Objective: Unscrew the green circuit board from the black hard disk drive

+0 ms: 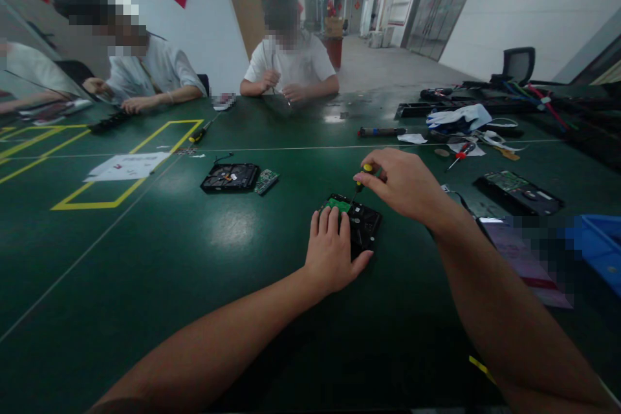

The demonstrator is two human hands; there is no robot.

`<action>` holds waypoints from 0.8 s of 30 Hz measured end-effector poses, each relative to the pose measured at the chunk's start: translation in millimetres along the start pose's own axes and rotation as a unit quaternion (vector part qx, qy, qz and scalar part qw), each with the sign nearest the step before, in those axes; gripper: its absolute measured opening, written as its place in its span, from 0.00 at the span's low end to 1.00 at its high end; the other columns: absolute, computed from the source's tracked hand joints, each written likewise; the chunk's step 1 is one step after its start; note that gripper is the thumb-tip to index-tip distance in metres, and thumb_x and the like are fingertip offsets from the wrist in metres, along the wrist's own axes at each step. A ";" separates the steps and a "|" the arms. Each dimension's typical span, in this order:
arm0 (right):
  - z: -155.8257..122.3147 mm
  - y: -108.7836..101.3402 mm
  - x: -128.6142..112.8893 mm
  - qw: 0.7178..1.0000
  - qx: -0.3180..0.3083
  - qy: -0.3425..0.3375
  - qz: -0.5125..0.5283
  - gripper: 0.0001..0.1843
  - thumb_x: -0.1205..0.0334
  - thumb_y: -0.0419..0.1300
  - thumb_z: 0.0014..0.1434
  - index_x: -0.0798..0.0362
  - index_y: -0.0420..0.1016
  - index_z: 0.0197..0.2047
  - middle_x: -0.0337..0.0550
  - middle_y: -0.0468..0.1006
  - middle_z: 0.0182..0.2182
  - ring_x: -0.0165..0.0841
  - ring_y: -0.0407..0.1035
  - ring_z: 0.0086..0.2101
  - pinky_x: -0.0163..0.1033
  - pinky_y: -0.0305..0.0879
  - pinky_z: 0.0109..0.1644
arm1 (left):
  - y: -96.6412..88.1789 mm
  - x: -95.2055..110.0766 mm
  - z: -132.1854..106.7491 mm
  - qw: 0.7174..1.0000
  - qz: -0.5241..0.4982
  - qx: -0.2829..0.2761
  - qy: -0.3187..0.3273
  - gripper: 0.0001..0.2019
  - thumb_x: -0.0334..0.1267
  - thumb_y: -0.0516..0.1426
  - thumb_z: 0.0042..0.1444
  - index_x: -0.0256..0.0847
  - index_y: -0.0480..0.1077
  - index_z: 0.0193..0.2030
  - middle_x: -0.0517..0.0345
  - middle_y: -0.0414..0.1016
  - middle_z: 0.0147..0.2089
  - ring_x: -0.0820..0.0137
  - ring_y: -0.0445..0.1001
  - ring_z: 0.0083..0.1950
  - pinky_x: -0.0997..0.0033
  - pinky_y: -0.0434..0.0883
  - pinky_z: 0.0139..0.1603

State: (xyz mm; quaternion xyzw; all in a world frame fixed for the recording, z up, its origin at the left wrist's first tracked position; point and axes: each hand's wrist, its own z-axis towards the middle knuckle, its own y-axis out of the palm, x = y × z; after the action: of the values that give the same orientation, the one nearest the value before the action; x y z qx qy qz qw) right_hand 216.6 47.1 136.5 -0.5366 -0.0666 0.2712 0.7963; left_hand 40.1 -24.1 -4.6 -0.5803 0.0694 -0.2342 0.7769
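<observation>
head view: black drive (pixel 367 221), green circuit board (pixel 337 204)

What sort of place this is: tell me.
Probably an electronics workshop: the right hand holds a screwdriver, a loose circuit board lies on the green table, and yellow outlines mark its surface.

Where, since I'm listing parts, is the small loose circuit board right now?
In the head view, the small loose circuit board lies on the green table, left of the person's left hand and just right of a black hard drive.
</observation>
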 end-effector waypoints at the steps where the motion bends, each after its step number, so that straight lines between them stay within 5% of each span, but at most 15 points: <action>1: -0.1 0.2 -0.6 1.000 0.002 0.007 -0.008 0.12 0.52 0.63 0.69 0.52 0.78 0.42 0.49 0.82 0.39 0.41 0.74 0.37 0.46 0.65 0.44 | -0.3 0.1 -0.1 1.000 0.000 0.000 0.001 0.44 0.66 0.52 0.64 0.28 0.61 0.73 0.29 0.59 0.75 0.38 0.54 0.77 0.36 0.48 0.78; 8: 0.1 0.4 -3.9 0.996 0.017 0.043 -0.078 0.21 0.42 0.59 0.70 0.51 0.76 0.37 0.49 0.80 0.34 0.42 0.73 0.35 0.45 0.61 0.39 | -1.6 0.7 0.1 1.000 -0.002 -0.005 -0.003 0.45 0.66 0.53 0.64 0.28 0.61 0.73 0.29 0.59 0.75 0.38 0.54 0.77 0.36 0.48 0.78; 12: 0.9 0.8 -2.3 1.000 -0.001 0.011 -0.026 0.13 0.54 0.58 0.71 0.53 0.80 0.47 0.52 0.83 0.41 0.45 0.76 0.42 0.48 0.66 0.48 | 0.3 0.3 0.1 1.000 -0.005 -0.002 -0.002 0.45 0.66 0.53 0.64 0.28 0.60 0.73 0.29 0.59 0.75 0.38 0.54 0.77 0.35 0.48 0.78; 17: 0.8 4.4 -1.7 0.999 -0.002 -0.027 0.046 0.18 0.68 0.54 0.69 0.56 0.78 0.58 0.56 0.82 0.55 0.46 0.75 0.53 0.50 0.66 0.60 | 1.1 -0.4 -0.1 1.000 -0.003 -0.005 -0.003 0.45 0.67 0.52 0.64 0.28 0.60 0.73 0.28 0.59 0.75 0.38 0.54 0.77 0.35 0.48 0.78; 24: 2.3 4.6 -3.8 0.998 -0.006 -0.038 0.058 0.09 0.62 0.56 0.70 0.51 0.79 0.44 0.47 0.82 0.40 0.42 0.75 0.44 0.47 0.66 0.52 | -2.0 1.2 0.6 1.000 -0.003 -0.003 -0.004 0.44 0.66 0.53 0.64 0.30 0.60 0.73 0.30 0.59 0.75 0.39 0.54 0.78 0.36 0.47 0.79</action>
State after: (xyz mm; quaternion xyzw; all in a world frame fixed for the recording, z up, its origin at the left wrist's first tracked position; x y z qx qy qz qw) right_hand 210.8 48.3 134.1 -0.5338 -0.0674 0.3364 0.7729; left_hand 40.8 -24.6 -2.4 -0.5839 0.0652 -0.2334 0.7748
